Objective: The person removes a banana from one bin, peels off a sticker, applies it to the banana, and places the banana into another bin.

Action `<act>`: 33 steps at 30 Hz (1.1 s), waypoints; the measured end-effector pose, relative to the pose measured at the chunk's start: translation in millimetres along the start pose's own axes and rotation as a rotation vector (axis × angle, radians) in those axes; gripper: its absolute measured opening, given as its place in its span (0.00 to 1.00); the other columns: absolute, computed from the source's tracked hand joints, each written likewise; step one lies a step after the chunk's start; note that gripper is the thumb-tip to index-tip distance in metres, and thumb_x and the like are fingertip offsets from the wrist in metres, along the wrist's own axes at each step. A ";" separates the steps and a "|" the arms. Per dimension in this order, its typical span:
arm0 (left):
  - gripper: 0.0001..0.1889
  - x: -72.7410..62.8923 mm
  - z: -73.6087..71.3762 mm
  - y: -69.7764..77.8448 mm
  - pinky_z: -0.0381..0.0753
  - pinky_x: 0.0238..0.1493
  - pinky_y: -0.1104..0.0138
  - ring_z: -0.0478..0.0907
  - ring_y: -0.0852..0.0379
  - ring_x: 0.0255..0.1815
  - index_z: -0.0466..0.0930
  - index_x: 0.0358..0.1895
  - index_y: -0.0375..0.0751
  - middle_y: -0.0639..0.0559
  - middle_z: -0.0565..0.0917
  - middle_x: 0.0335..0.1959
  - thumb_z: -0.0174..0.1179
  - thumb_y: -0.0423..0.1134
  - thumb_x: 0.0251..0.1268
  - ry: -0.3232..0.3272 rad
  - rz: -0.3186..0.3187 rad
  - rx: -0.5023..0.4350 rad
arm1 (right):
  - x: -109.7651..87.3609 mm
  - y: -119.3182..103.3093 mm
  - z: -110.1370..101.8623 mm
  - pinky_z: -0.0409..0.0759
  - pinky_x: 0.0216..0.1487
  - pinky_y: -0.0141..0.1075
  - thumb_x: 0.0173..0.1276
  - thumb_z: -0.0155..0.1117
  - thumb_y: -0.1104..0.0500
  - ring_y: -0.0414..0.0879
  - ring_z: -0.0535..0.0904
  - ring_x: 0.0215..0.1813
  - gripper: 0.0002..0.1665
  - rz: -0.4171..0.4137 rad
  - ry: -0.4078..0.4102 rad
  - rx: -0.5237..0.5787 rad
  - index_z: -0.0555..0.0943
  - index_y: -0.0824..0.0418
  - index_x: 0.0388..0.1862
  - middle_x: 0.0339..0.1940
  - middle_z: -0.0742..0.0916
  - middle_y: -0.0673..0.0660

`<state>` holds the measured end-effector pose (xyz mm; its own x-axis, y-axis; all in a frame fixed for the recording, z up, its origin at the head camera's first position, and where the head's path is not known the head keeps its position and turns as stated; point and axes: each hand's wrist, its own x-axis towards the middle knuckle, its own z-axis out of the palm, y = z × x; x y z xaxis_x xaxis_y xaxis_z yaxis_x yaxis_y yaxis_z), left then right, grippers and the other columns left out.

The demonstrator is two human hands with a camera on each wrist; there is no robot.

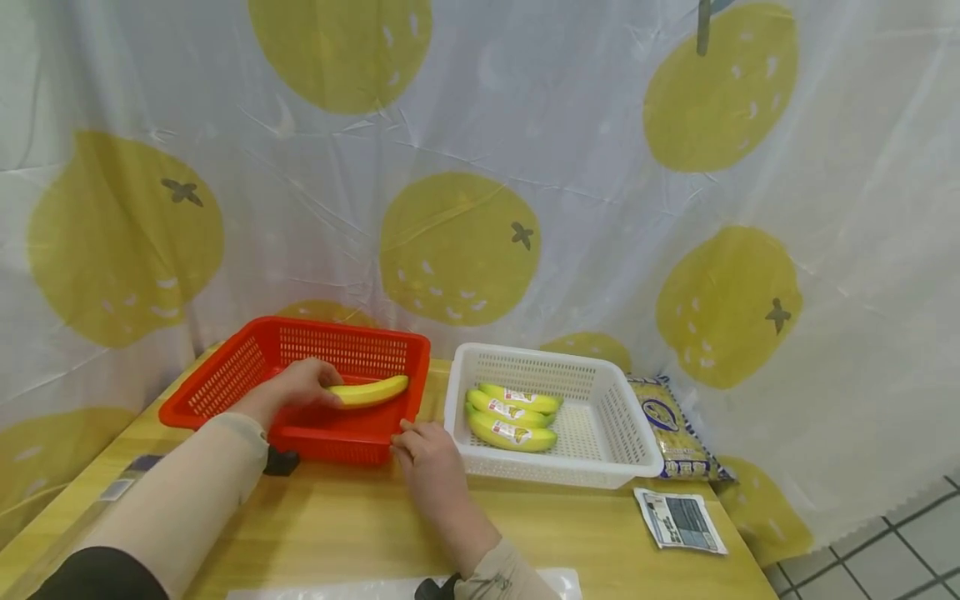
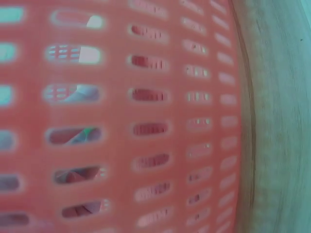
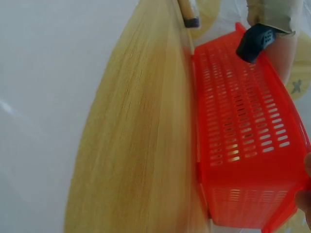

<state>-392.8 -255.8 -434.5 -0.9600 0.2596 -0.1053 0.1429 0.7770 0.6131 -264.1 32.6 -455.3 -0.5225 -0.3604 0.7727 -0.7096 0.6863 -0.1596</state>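
Note:
Inside the red basket (image 1: 360,452), my left hand (image 1: 303,387) grips one end of a yellow banana (image 1: 371,392), which lies across it pointing right. My right hand (image 1: 431,462) holds the basket's near right corner, its fingers curled at the rim. In the right wrist view, fingertips (image 3: 306,194) show at the rim of the red basket (image 3: 252,141). The left wrist view is filled by the slotted wall of the red basket (image 2: 116,111), with the left hand hidden behind it. To the right, several bananas with labels (image 1: 513,417) lie in a white basket (image 1: 540,475).
Right of the white basket lies a yellow printed bag (image 1: 671,429), with a small white and grey packet (image 1: 681,521) before it. A clear plastic sheet (image 1: 555,581) lies at the table's front edge. Behind hangs a curtain (image 1: 585,250) with yellow fruit prints.

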 end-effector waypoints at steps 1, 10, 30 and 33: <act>0.22 -1.4 -1.4 0.9 0.76 0.62 0.43 0.81 0.41 0.53 0.86 0.51 0.35 0.39 0.87 0.50 0.77 0.44 0.57 0.002 0.000 -0.005 | 0.5 0.0 0.4 0.82 0.51 0.28 0.59 0.81 0.61 0.44 0.86 0.46 0.07 0.000 0.000 -0.002 0.91 0.57 0.36 0.45 0.92 0.51; 0.23 -12.4 -13.4 11.1 0.82 0.56 0.47 0.82 0.41 0.53 0.86 0.53 0.32 0.39 0.87 0.51 0.75 0.45 0.60 0.031 0.040 -0.001 | 4.0 -1.8 -0.5 0.83 0.52 0.31 0.59 0.81 0.62 0.45 0.86 0.47 0.07 0.009 0.007 0.024 0.91 0.56 0.37 0.45 0.92 0.51; 0.28 -79.1 -44.7 20.9 0.80 0.58 0.43 0.82 0.37 0.56 0.86 0.56 0.34 0.39 0.88 0.53 0.73 0.53 0.62 0.114 0.154 0.077 | 0.5 -1.8 -5.6 0.84 0.51 0.32 0.61 0.79 0.62 0.46 0.86 0.46 0.06 0.028 -0.012 0.037 0.91 0.57 0.38 0.46 0.92 0.52; 0.27 -96.1 -44.4 21.0 0.82 0.52 0.51 0.83 0.44 0.52 0.86 0.56 0.38 0.44 0.88 0.52 0.72 0.55 0.62 0.145 0.158 0.059 | -0.4 -2.2 -5.7 0.84 0.52 0.33 0.61 0.79 0.62 0.46 0.86 0.47 0.06 0.027 -0.014 0.043 0.91 0.58 0.38 0.46 0.92 0.52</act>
<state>-308.3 -289.9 -376.7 -0.9486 0.2987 0.1045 0.3037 0.7668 0.5655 -259.7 34.8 -451.8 -0.5483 -0.3512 0.7590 -0.7145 0.6684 -0.2068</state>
